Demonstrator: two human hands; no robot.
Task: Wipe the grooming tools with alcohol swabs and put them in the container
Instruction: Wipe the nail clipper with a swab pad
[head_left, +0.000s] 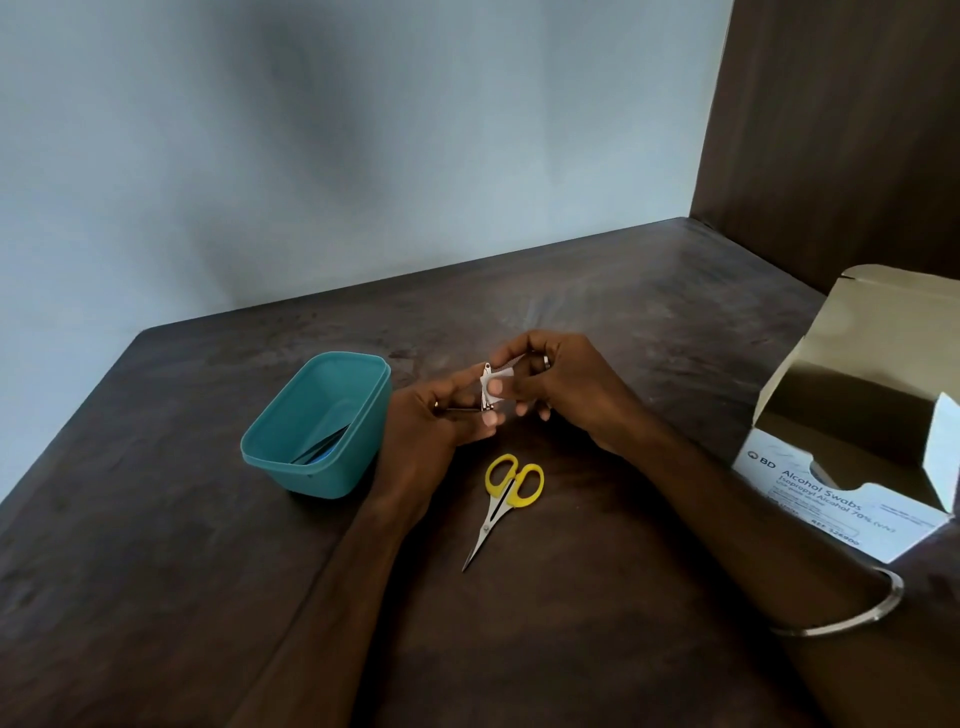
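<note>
Metal nail clipper (487, 387), small and silvery, sat pinched in the left hand (434, 434) above the dark wooden table (156, 571). Right hand (563, 387) pressed a white alcohol swab (500, 383) against the clipper's upper end, thumb on the swab, fingers curled behind it. Both hands closed on their items, touching each other at the clipper. Teal container (317, 423) stood just left of the left hand, open, with a dark slim tool and something blue inside. Yellow-handled scissors (503, 501) lay shut on the table, near side of the hands, tips toward the person. Open swab box (852, 447) stood well right of the right hand. Metal bangle (857, 616) on right forearm.
</note>
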